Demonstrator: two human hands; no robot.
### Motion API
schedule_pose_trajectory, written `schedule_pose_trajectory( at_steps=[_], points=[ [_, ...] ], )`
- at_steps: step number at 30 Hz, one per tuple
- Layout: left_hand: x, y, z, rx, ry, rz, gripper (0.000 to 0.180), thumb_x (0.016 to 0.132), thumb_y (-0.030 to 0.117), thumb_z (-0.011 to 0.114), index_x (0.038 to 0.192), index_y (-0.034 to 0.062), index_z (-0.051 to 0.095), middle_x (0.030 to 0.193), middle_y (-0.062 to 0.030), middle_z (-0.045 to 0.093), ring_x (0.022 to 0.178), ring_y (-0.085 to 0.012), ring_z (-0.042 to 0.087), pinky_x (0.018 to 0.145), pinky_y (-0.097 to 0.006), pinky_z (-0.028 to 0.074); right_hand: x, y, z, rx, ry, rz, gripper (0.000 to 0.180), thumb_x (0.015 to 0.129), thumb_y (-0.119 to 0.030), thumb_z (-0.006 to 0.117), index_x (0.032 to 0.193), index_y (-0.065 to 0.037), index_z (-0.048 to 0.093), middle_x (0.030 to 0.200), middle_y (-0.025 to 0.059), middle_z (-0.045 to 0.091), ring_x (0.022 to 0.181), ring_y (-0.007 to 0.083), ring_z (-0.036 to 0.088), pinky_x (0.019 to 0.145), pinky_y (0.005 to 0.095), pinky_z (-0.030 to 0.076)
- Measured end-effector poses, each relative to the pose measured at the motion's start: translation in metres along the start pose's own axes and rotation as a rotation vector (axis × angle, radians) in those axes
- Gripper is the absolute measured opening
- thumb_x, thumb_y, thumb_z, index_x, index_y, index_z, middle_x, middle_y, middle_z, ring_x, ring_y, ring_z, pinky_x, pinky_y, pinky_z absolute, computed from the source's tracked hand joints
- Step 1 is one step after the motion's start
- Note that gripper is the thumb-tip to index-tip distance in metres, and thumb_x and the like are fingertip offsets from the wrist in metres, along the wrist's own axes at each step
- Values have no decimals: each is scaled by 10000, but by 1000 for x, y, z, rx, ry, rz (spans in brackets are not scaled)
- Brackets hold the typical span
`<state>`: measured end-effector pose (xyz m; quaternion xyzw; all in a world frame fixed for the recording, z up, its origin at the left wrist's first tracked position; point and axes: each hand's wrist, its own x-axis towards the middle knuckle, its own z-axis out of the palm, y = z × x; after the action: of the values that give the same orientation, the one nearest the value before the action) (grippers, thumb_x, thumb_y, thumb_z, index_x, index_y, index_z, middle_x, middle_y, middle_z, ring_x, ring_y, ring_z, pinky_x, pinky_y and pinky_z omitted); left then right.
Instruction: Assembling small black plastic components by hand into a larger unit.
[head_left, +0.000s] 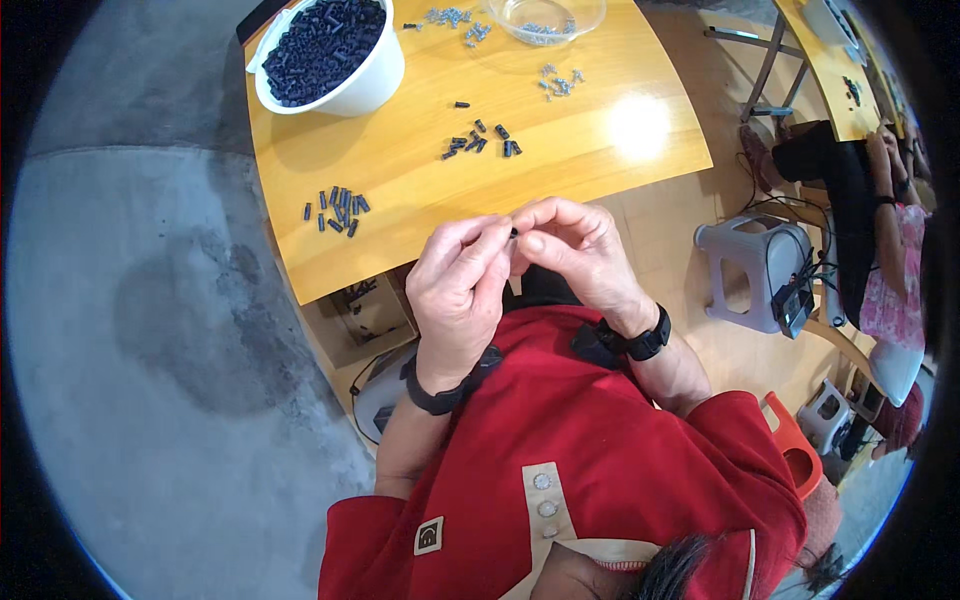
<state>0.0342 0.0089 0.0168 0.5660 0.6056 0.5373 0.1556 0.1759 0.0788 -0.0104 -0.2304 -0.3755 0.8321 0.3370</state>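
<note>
Close together at the table's near edge, my two hands meet fingertip to fingertip. Between them shows the dark end of a small black cylindrical piece (pixel 514 233); most of it is hidden by the fingers. My left hand (pixel 458 280) is closed in a pinch, and my right hand (pixel 580 250) pinches the piece with thumb and forefinger. Just beyond the hands lies a loose group of black cylindrical pieces (pixel 480 140). Farther left, another group of similar pieces (pixel 343 207) lies near the table's left edge. Small silver metal parts (pixel 562 83) are scattered farther back.
A white bucket (pixel 375 80) full of black pieces stands at the back left of the wooden table (pixel 400 160). A clear plastic bowl (pixel 590 22) holds silver parts. An open drawer (pixel 375 325) sits below the edge. At right are a grey stool (pixel 750 265) and a seated person (pixel 895 240).
</note>
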Motion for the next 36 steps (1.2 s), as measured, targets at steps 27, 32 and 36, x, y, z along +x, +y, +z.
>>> schedule_pose_trajectory(
  at_steps=[27,32,36],
  points=[
    [6,2,3,120,32,-110,185,802,-43,726,986,-36,711,895,-109,696,733,-148,629,676,-260,506,11,1,-2,-277,57,-202,132,904,-62,688,1026,-30,725,991,55,647,922,104,587,804,238,473],
    [12,-4,7,65,34,-123,133,810,-51,715,942,-36,709,870,-98,687,734,-141,623,677,-251,496,25,-7,-10,-614,122,-337,139,893,-103,696,1011,-31,705,929,63,652,794,122,607,687,250,497],
    [13,-8,2,10,50,-212,100,817,-57,708,914,-36,703,833,-69,664,717,-117,590,667,-235,469,58,-23,-36,-1153,437,-459,155,864,-108,694,1006,-46,703,845,93,630,723,196,626,619,301,505]
  ],
)
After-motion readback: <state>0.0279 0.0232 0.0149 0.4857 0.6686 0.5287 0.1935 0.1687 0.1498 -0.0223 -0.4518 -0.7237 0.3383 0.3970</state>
